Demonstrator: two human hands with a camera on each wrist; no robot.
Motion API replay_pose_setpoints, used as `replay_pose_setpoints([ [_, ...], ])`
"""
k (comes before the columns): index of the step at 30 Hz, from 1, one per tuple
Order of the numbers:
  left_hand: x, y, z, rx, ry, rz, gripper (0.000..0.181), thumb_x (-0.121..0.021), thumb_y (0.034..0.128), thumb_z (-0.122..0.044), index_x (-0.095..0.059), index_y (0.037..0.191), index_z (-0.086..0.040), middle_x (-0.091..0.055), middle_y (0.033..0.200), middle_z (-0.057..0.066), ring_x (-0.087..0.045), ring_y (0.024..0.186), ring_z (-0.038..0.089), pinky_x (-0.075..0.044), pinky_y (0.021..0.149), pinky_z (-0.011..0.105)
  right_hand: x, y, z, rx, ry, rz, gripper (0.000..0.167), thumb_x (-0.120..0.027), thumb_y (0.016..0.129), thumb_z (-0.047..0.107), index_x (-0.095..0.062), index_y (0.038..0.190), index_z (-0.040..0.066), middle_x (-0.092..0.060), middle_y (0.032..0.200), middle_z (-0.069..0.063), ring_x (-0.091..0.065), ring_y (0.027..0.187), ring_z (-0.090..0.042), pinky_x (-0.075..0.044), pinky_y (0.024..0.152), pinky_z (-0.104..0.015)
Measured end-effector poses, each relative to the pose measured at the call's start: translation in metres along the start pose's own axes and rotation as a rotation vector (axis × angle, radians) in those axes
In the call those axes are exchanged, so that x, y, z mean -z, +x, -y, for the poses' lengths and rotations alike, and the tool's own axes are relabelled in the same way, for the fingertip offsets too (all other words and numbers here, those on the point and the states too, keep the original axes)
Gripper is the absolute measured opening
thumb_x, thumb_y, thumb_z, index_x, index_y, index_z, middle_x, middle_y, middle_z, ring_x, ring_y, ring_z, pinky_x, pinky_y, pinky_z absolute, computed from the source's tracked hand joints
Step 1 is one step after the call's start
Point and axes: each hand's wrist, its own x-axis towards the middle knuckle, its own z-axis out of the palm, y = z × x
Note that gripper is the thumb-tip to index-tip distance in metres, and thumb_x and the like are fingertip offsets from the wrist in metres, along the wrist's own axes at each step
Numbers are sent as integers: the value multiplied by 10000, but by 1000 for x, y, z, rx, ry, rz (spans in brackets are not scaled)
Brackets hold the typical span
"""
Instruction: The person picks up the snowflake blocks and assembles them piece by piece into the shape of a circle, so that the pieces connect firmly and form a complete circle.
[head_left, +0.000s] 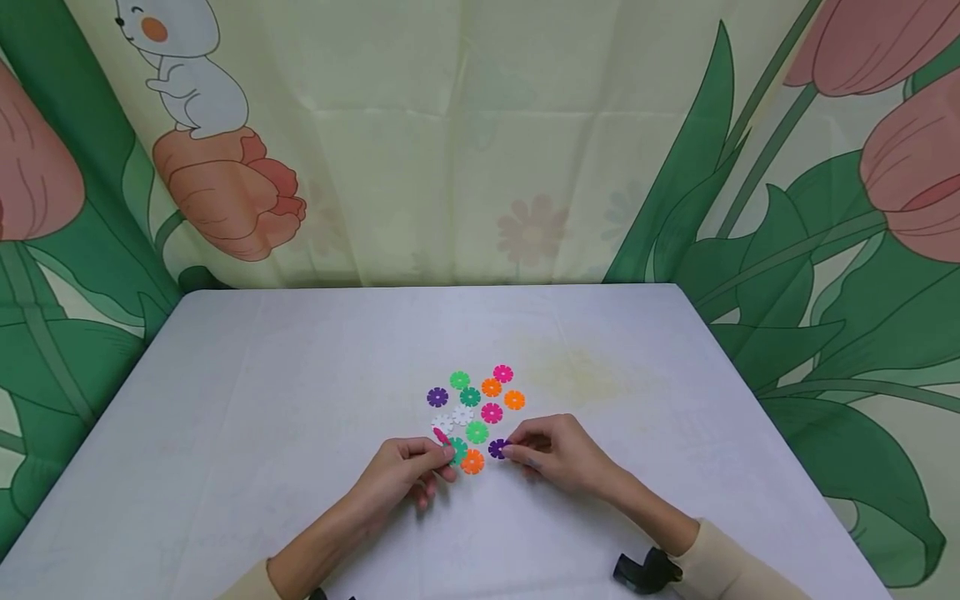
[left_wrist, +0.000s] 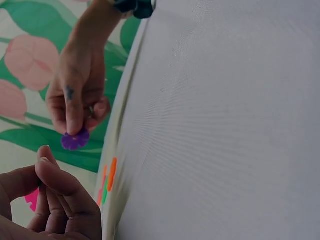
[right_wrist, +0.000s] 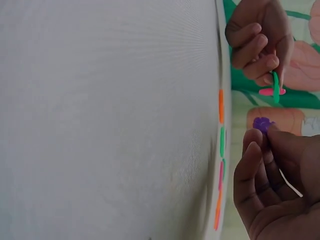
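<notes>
My left hand pinches a green flower-shaped disc between thumb and finger. A pink disc sits crosswise against the green one, seen edge-on in the right wrist view; how they join is too small to tell. In my right hand a purple notched disc is held by its edge, thumb on top. The hands are a short way apart, and the purple disc does not touch the left hand's pair. Between them lie an orange disc and a light green disc.
Several more flower discs lie loosely grouped beyond the hands, among them a purple disc, white disc, pink disc and orange disc. They rest on a white-covered table. A printed curtain hangs behind its far edge.
</notes>
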Motion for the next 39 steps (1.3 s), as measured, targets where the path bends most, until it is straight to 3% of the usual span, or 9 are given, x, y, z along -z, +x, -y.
replay_pose_setpoints([
  [6,-3,0,2,5,-17,-2,350,-738,999,-315,-735,1061,30,-770,821,-27,-565,599,86,-494,551,213,-4,0,7,80,7,-8,52,-803,949,174,-817,992,148,-763,800,-62,-682,633,-134,-616,615,-263],
  [24,-7,2,6,26,-29,9,367,-755,982,-348,-739,1030,16,-757,796,-28,-557,595,86,-482,557,215,-13,4,15,146,-31,-15,106,-825,928,170,-833,1032,152,-796,837,-35,-712,676,-87,-626,672,-231],
  [39,-7,2,10,5,-43,38,390,-773,966,-339,-734,1026,45,-749,791,-40,-522,588,85,-471,557,210,-16,3,20,273,-89,-81,158,-858,881,103,-832,1036,122,-817,897,16,-669,693,43,-624,685,-211],
])
